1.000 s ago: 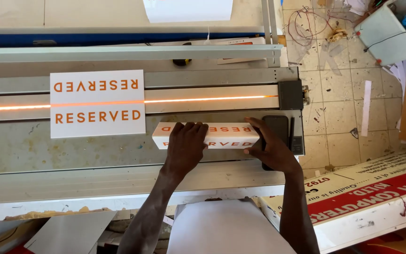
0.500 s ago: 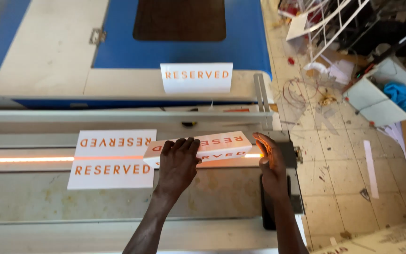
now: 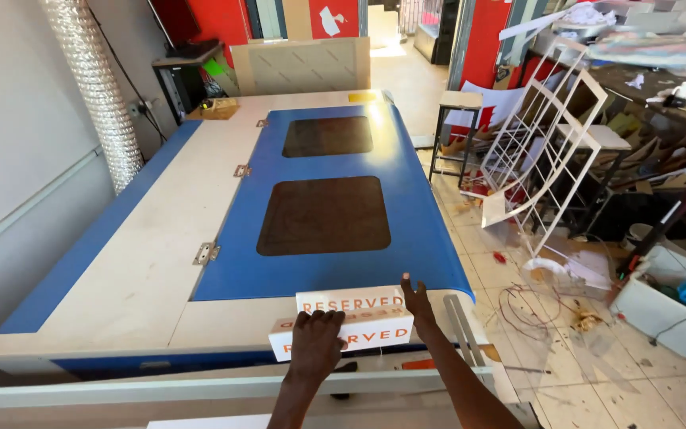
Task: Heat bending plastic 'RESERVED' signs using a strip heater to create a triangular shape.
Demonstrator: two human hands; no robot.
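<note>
- Two hands on one white folded sign (image 3: 359,332) w/ orange lettering, at near edge of the machine top.
- Left hand (image 3: 314,343): palm down, fingers curled over the sign's near-left part, covering some letters; gripping it from the front.
- Right hand (image 3: 418,306): fingers fairly straight, pressed against the sign's right end; thumb side not clear, so can't tell how tight the hold is.
- Sign sits just in front of a second white sign (image 3: 351,302), same orange lettering, standing just behind it; the two look touching.
- Both signs on the pale near strip of a big flat machine (image 3: 144,270) w/ blue lid (image 3: 406,206) & two dark windows, one far, one nearer.
- Left: grey wall, silver ribbed duct (image 3: 97,87) far left.
- Right: tiled floor (image 3: 589,365) w/ scraps & wires, white lattice frame (image 3: 549,151) leaning, stool (image 3: 458,103) far right of machine.
- Near edge: pale rail (image 3: 121,391) across the view.
</note>
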